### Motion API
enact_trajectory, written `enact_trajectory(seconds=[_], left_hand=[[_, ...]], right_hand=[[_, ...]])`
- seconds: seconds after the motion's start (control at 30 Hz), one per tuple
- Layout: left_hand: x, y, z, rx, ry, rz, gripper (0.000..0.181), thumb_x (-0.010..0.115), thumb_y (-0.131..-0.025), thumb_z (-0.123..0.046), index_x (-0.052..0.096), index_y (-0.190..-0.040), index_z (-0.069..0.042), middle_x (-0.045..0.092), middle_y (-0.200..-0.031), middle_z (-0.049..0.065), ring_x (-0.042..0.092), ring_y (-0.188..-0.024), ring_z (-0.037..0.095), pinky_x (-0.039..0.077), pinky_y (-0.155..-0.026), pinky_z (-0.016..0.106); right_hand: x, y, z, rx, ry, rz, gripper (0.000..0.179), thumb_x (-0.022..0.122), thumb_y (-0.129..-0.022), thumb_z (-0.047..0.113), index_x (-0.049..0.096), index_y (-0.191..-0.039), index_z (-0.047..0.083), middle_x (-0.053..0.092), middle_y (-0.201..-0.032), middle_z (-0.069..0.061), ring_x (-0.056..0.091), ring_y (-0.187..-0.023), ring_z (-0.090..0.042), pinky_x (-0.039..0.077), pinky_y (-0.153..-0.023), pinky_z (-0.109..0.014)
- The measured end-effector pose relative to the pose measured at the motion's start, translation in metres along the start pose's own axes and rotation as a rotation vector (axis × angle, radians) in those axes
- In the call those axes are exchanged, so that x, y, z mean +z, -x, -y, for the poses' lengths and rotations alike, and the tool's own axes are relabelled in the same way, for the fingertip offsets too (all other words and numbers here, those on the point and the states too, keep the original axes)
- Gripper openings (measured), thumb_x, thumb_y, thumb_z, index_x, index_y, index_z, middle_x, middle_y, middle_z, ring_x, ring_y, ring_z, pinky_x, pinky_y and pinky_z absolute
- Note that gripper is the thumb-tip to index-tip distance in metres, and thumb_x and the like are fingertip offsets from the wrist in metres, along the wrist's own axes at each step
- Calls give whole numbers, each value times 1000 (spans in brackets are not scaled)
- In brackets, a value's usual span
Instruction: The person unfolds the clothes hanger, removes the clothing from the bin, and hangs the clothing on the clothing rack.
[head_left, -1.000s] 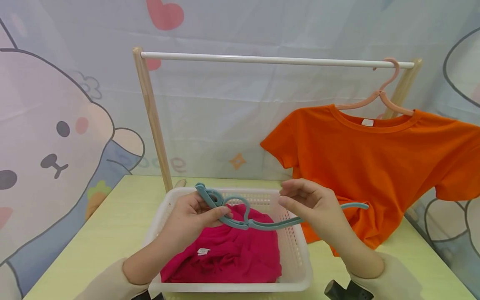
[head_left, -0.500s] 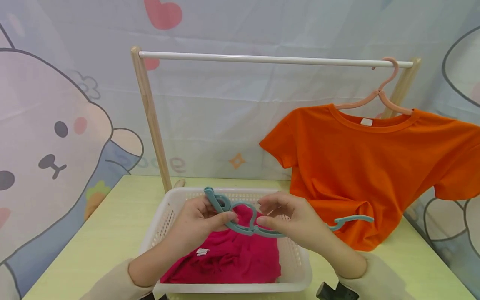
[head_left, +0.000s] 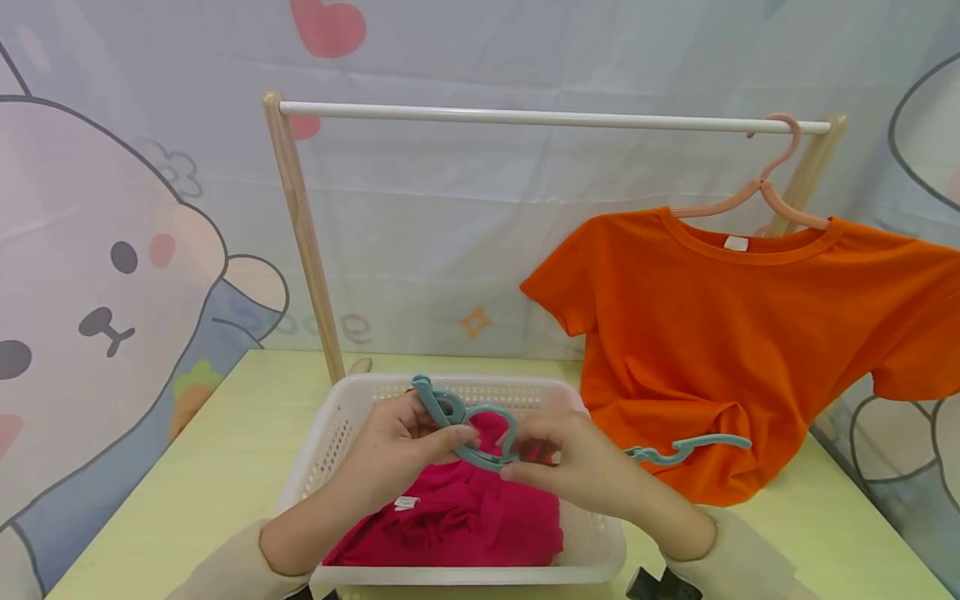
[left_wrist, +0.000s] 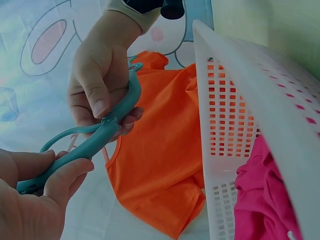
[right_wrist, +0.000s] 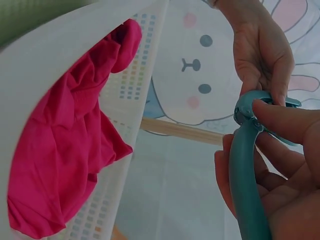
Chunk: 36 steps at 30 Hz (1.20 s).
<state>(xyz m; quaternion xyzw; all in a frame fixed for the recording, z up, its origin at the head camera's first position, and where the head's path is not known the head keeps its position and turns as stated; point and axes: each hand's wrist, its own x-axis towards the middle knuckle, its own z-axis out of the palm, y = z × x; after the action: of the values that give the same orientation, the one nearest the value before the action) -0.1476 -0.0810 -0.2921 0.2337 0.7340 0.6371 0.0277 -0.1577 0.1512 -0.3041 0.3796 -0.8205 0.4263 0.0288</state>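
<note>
A teal folding clothes hanger is held over the basket between both hands. My left hand grips its folded end, thumb on the near side. My right hand pinches it close to the middle joint; in the right wrist view the thumb lies on that joint and the fingers curl beneath. The hanger's other arm passes along the right palm, and its tip sticks out past the right wrist in the head view. Part of the hanger is hidden by my right hand. Below lies a crumpled magenta garment with a white tag.
The white perforated basket stands on the pale yellow table. Behind it is a rack with a white rail and wooden posts. An orange T-shirt hangs at its right end on a pink hanger.
My right hand has moved left along the hanger to its middle joint and closed on it. The left hand has shifted slightly right and down with the folded end.
</note>
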Motion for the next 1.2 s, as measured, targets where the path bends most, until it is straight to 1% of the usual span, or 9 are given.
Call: enact_trajectory(seconds=[0.23,0.4,0.53,0.63,0.77,0.83,1.0,1.2], left_hand=[[2,0,0,1,17,-3,27,72,-87,-12,63,-101,9,69,-90,13,70,-81,16,58,-75,33],[2,-1,0,21,44,-7,28,71,-87,-12,63,-103,10,70,-94,15,70,-84,15,58,-77,37],[3,-1,-1,38,79,-23,29,70,-88,-8,61,-106,13,69,-100,20,70,-88,14,57,-79,40],[5,0,-3,33,122,-52,28,69,-88,-6,60,-106,14,69,-100,17,70,-89,13,57,-79,39],[7,0,-4,39,177,-95,26,68,-89,-6,59,-102,15,69,-93,7,69,-89,13,57,-80,38],[8,0,-3,41,199,-116,25,66,-90,-5,59,-101,16,69,-91,5,70,-89,13,57,-80,37],[12,0,-3,31,258,-186,23,65,-90,-3,56,-101,16,70,-89,3,71,-86,15,57,-79,36],[19,1,2,76,349,-269,20,62,-90,4,52,-103,16,70,-86,3,72,-85,17,57,-78,35]], right_hand=[[2,1,0,-66,26,-19,11,74,-84,10,66,-78,12,59,-75,3,57,-69,-6,52,-60,-23],[0,1,4,-70,24,-29,7,73,-86,9,68,-81,10,60,-75,2,57,-69,-7,54,-60,-25],[-3,1,5,-64,33,-57,4,73,-85,8,70,-83,10,63,-76,4,58,-68,-7,55,-61,-25],[-4,1,5,-59,45,-96,6,74,-84,7,70,-83,12,62,-75,6,58,-68,-6,54,-61,-24],[-4,1,7,-50,31,-151,8,74,-83,6,70,-82,13,60,-74,7,58,-68,-8,51,-61,-24],[-4,1,7,-39,18,-178,9,75,-83,6,71,-83,14,61,-74,7,58,-68,-8,50,-60,-24],[-4,2,8,-33,-46,-227,6,73,-83,3,72,-87,8,63,-76,2,58,-68,-10,54,-63,-26],[-4,2,8,-74,-107,-271,6,71,-84,0,71,-89,3,65,-84,-5,62,-74,-11,57,-70,-27]])
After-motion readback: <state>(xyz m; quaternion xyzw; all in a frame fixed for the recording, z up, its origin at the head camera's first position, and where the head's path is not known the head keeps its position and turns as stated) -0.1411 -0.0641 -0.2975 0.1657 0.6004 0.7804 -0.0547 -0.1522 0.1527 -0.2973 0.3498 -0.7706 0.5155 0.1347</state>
